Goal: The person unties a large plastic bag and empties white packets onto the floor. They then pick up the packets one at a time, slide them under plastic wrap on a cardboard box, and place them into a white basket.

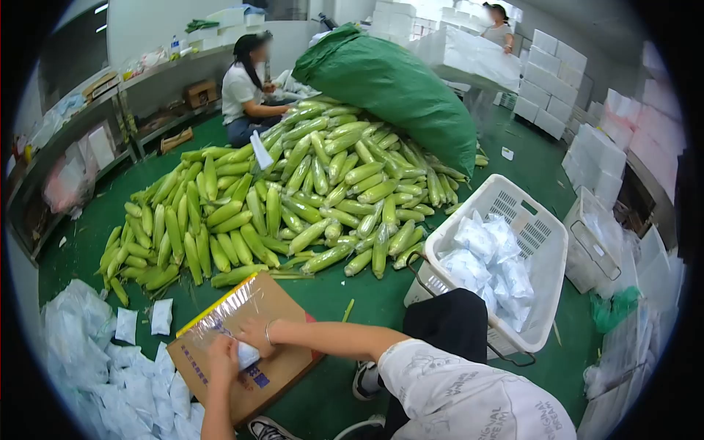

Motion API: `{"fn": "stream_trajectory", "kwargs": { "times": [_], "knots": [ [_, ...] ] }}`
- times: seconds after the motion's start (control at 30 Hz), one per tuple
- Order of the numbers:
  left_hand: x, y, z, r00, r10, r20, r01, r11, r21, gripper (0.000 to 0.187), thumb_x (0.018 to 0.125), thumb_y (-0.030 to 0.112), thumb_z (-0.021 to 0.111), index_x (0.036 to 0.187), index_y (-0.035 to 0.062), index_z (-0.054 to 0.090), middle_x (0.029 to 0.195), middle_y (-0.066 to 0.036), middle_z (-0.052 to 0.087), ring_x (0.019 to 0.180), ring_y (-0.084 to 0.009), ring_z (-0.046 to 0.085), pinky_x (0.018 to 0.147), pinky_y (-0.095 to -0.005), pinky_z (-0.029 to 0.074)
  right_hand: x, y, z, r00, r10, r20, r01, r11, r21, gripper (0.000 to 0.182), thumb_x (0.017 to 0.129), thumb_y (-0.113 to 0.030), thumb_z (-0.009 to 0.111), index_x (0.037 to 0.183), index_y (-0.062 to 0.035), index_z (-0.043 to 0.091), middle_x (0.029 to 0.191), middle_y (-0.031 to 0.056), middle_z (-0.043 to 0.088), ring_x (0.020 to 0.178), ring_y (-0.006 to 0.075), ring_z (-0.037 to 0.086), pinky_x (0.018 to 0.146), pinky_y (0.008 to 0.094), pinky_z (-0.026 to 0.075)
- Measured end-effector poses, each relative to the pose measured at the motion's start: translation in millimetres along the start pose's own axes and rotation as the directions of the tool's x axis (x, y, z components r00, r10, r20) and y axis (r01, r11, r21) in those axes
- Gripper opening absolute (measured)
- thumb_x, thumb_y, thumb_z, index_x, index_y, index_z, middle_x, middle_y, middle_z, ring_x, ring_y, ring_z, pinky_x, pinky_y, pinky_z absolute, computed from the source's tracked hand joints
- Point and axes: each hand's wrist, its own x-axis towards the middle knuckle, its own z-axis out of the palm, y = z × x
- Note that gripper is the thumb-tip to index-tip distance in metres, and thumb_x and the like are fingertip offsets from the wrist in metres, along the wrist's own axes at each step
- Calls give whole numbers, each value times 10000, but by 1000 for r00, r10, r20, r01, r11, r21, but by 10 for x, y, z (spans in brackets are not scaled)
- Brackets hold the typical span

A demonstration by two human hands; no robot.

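Note:
A cardboard box (279,381) lies in front of me, with clear plastic film and a yellow strip (220,304) along its far side. On top of it is a small white packet (248,355), between my two hands. My left hand (224,355) is closed at the packet's left edge. Curled over the packet's upper side is my right hand (257,336), its fingertips partly hidden. To the left, a heap of similar white packets (139,389) spreads over the floor. Two single packets (162,317) lie just beyond it.
A large pile of green corn cobs (293,191), many film-wrapped, covers the floor ahead, with a green sack (389,88) on it. A white crate (546,293) holding white packets stands right. One person (246,95) sits behind the pile; another (499,33) stands among foam boxes (550,73).

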Motion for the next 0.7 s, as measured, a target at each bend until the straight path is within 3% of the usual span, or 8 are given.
{"fn": "stream_trajectory", "kwargs": {
  "times": [0.07, 0.2, 0.27, 0.3, 0.4, 0.5, 0.63, 0.7],
  "knots": [
    [39, -195, 110, 945, 249, 212, -245, 968, -47, 250, 789, 180, 683, 904, -21, 588, 828, -179, 575, 822, -352, 578, 742, -405, 457, -19, 32, -172, 1000, 30, -2, -30, 997, 71, 984, 490, -299, 807, 1341, -32, 392, 1355, 255, 386, 1248, 411, 390, 1030, 466, 363],
    [43, 147, -111, 869, 205, 451, -296, 945, 139, 623, 637, 126, 776, 1194, 58, 504, 1106, -185, 523, 988, -392, 533, 875, -434, 445, 173, 275, -151, 959, -4, 284, -86, 950, 301, 979, 498, -287, 827, 1339, -33, 395, 1299, 254, 451, 1221, 379, 440, 1038, 419, 362],
    [38, -115, -8, 863, 210, 459, -326, 926, 191, 632, 626, 101, 768, 1198, 53, 506, 1095, -191, 529, 995, -396, 534, 882, -444, 445, 50, 485, 161, 998, -38, -59, 62, 865, 498, 942, 527, -261, 835, 1332, -29, 404, 1222, 250, 525, 1142, 378, 509, 1017, 393, 380],
    [22, -158, 15, 862, 210, 461, -350, 904, 244, 641, 614, 76, 760, 1203, 49, 508, 1084, -197, 535, 1003, -400, 535, 889, -455, 445, -136, 582, 165, 959, -184, -216, 241, 931, 274, 862, 623, -227, 790, 1356, -44, 374, 1217, 261, 534, 1116, 401, 520, 999, 411, 392],
    [61, -84, -70, 840, 190, 507, -303, 941, 150, 697, 598, 62, 743, 1246, 61, 486, 1086, -220, 546, 1022, -420, 534, 903, -461, 445, -553, 745, -228, 879, 258, -401, -72, 903, 424, 132, 720, -107, 647, 825, -55, 708, 799, 133, 689, 749, 262, 658, 719, 367, 527],
    [17, 190, -112, 780, 128, 613, -196, 979, 46, 661, 593, 110, 742, 1203, 45, 494, 1104, -226, 548, 1018, -400, 545, 881, -424, 465, -223, 687, -420, 872, 372, -317, -156, 827, 540, 125, 708, -64, 651, 808, -68, 727, 706, 104, 691, 599, 176, 658, 584, 311, 530],
    [-302, 332, -173, 657, 161, 736, -94, 987, -132, 662, 651, 208, 759, 1238, 25, 514, 1232, -166, 545, 1083, -316, 557, 928, -375, 452, -514, -688, -495, 958, 205, -203, -113, 914, 389, 244, 681, -79, 688, 922, -39, 702, 892, 144, 700, 811, 249, 667, 776, 350, 518],
    [-263, 8, -175, 569, 121, 814, 66, 979, -191, 641, 688, 225, 762, 1244, 23, 516, 1230, -159, 557, 1090, -289, 558, 932, -361, 449, -950, -917, -327, 875, -42, -482, 185, 950, 253, 461, 720, -103, 656, 1158, 12, 569, 1149, 245, 581, 1075, 364, 566, 948, 405, 438]
  ]
}}
